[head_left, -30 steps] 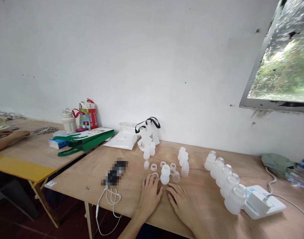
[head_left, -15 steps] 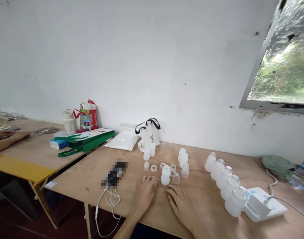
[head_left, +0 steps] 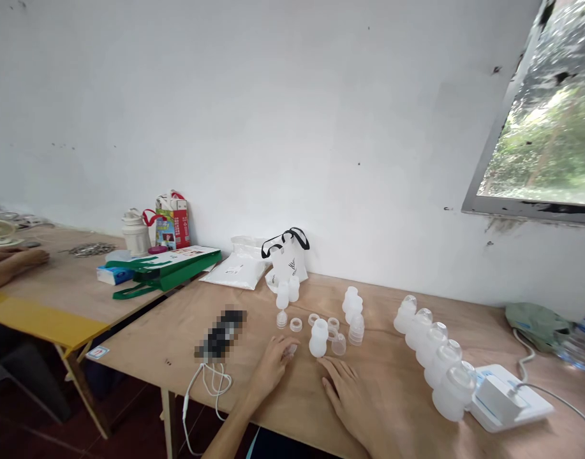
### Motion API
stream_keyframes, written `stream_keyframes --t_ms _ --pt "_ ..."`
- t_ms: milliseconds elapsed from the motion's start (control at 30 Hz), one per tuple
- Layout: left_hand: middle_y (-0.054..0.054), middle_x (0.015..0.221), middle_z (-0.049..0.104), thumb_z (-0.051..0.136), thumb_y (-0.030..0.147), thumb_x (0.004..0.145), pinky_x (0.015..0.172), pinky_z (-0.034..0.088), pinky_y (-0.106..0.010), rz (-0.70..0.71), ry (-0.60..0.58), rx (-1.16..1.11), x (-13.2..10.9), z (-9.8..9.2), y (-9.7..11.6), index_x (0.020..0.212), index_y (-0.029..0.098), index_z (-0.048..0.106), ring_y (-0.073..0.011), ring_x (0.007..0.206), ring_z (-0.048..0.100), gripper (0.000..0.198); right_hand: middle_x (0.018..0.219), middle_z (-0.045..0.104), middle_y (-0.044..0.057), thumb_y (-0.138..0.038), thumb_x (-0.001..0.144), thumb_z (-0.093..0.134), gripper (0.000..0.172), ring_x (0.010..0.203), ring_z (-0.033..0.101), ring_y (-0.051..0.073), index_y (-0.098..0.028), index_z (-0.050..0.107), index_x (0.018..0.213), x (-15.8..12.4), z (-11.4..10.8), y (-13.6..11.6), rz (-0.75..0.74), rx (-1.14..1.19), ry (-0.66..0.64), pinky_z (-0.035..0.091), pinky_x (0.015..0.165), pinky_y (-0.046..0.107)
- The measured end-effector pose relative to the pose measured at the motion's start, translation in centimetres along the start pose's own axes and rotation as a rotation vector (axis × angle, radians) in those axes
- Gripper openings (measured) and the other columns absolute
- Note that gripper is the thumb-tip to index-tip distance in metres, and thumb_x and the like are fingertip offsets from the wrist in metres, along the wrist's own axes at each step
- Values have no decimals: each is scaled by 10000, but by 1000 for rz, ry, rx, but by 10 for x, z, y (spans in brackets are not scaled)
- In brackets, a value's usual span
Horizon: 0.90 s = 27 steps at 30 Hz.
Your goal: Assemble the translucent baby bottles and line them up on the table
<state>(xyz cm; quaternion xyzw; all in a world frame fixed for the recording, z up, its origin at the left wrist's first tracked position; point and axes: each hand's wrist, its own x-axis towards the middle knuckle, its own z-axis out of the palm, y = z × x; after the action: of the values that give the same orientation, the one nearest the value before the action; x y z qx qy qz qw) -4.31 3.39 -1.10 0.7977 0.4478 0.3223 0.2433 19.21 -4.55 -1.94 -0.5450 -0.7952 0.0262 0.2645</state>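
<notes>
My left hand (head_left: 272,363) rests low over the wooden table, its fingers curled around a small clear cap (head_left: 291,349). My right hand (head_left: 347,386) lies palm down with the fingers stretched out, holding nothing. Just beyond its fingertips stands a frosted white baby bottle (head_left: 319,339) without a cap. Behind the bottle lie several collar rings (head_left: 296,324). A clear dome cap (head_left: 339,345) sits to the bottle's right, near a stack of clear caps (head_left: 356,330). Open frosted bottles (head_left: 353,305) stand farther back. Another clear cap piece (head_left: 282,319) is left of the rings.
Several capped bottles (head_left: 448,363) form a row at right, beside a white box with a charger (head_left: 500,398). A blurred-out dark object (head_left: 222,333) with a white cable lies left. Bags (head_left: 239,271) stand at the back. Another person's hand (head_left: 31,258) rests on the neighbouring table.
My left hand has drawn slightly left and curled, and a clear cap now shows at its fingers. My right hand stays almost where it was.
</notes>
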Motion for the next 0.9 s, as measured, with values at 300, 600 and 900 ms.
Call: stream_keyframes --t_ms 300,600,900 --pt "-35 956 624 669 416 905 811 486 -293 4 -80 -423 -6 -29 18 1195 190 694 -182 876 572 369 1228 734 37 -241 1024 501 263 1146 686 251 -267 670 1224 -1 -9 -7 -6 80 -10 524 1000 409" --pt "9 876 559 862 573 738 526 467 -209 -107 -276 -865 -7 12 36 1281 194 609 -101 619 553 709 1011 742 -26 -302 887 757 142 958 691 214 -297 652 983 -5 -15 -23 -17 282 -92 523 868 297" --pt "-18 832 617 909 576 667 706 496 -262 -147 -87 -896 -9 31 53 1107 155 682 -168 784 613 650 748 644 -43 -377 892 705 238 665 638 159 -243 512 852 -3 -2 -12 -81 183 151 474 649 248"
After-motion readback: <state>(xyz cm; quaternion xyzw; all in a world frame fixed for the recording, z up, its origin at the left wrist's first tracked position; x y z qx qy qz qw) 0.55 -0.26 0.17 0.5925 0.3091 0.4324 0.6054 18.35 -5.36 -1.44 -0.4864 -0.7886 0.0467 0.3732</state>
